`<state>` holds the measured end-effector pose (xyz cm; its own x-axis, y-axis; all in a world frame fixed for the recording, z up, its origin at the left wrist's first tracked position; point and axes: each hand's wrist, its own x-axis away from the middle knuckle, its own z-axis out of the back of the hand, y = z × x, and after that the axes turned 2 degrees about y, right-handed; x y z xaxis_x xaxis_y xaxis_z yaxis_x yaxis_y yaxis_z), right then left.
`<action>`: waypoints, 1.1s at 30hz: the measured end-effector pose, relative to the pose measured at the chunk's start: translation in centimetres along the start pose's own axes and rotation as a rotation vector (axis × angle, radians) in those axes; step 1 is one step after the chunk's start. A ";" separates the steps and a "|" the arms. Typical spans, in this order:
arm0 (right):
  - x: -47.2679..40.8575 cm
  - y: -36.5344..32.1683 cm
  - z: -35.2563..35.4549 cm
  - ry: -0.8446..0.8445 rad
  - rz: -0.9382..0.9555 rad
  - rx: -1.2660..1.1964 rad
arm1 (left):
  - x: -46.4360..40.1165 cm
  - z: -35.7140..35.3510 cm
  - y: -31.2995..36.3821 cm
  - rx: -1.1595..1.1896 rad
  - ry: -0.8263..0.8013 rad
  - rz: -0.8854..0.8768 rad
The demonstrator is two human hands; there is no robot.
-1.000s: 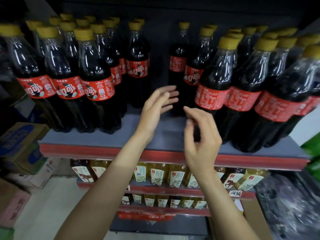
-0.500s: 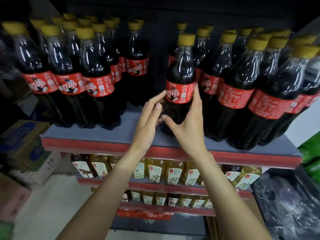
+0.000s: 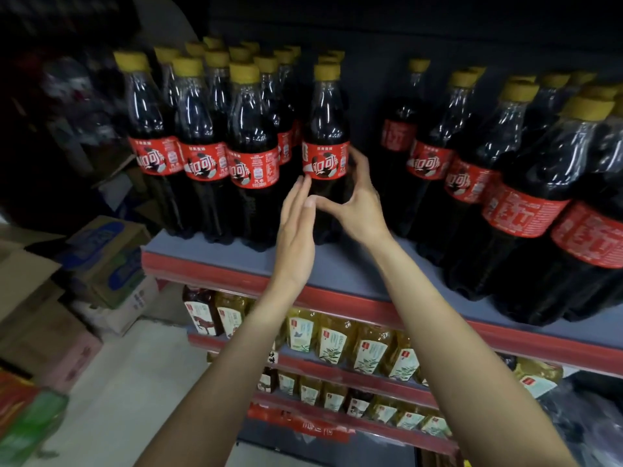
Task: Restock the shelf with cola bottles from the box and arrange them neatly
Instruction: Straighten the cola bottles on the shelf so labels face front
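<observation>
Two hands at one cola bottle [image 3: 325, 156] on the shelf [image 3: 340, 267]: right hand [image 3: 359, 210] cupped round its lower body, left hand [image 3: 296, 227] flat-fingered against it at 9 o'clock. Rows nearly full; gap remains at 3 o'clock.

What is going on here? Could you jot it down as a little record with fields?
Place: shop shelf with a red front edge
Bottle being handled: cola bottle, upright, yellow cap, label facing out
Right hand: curled round the bottle below its label
Left hand: fingers straight, against the bottle's left side
Neighbours: cola row to the left, gap to the right
Below: tea bottles
Floor, left: cardboard boxes
</observation>
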<state>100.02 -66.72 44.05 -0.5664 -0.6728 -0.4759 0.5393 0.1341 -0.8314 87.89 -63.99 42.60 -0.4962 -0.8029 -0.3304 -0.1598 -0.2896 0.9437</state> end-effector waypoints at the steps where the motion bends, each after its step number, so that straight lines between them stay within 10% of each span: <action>1: -0.2 -0.1 -0.2 0.004 0.005 0.018 | -0.2 0.0 0.0 -0.002 0.002 0.011; 16: -0.9 -1.0 -2.4 0.046 -0.044 0.094 | -0.9 -0.2 0.6 0.029 0.052 0.116; 21: 3.0 -1.8 1.5 0.196 0.019 0.189 | 2.3 -1.4 3.0 0.113 0.074 -0.139; 33: 6.8 0.8 5.3 0.150 -0.203 0.330 | -7.3 -11.8 0.9 -0.070 -0.461 0.075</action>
<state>99.96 -75.05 41.66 -0.7529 -0.5451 -0.3689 0.5647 -0.2470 -0.7874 101.47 -64.50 45.69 -0.8340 -0.5123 -0.2050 -0.0591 -0.2864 0.9563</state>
